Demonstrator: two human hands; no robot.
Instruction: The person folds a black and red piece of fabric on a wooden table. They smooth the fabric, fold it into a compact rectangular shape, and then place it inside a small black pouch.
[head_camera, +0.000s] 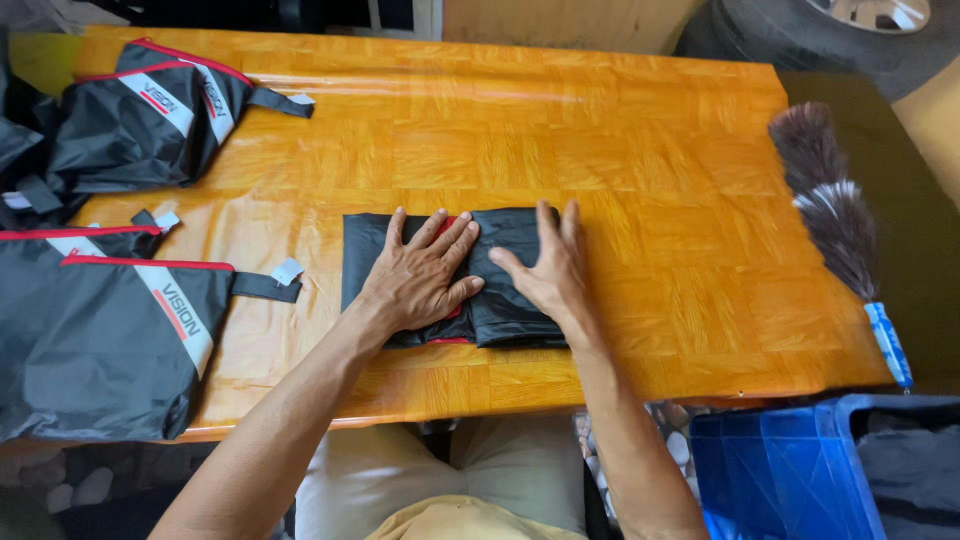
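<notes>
Here, folded black cover (500, 275) under both flat hands

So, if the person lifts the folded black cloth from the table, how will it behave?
The folded black cloth probably flops and unfolds, since both hands press it flat. Its thin, shiny fabric looks light and may slide easily on the glossy table.

Left hand (418, 277) and right hand (545, 272) pressed flat, fingers spread, on a folded black cover (505, 262) on an orange wood-pattern counter (620, 170), 2 black bags (110, 330) at left, feather duster (835, 210) at right, blue crate (770, 470) below
</notes>
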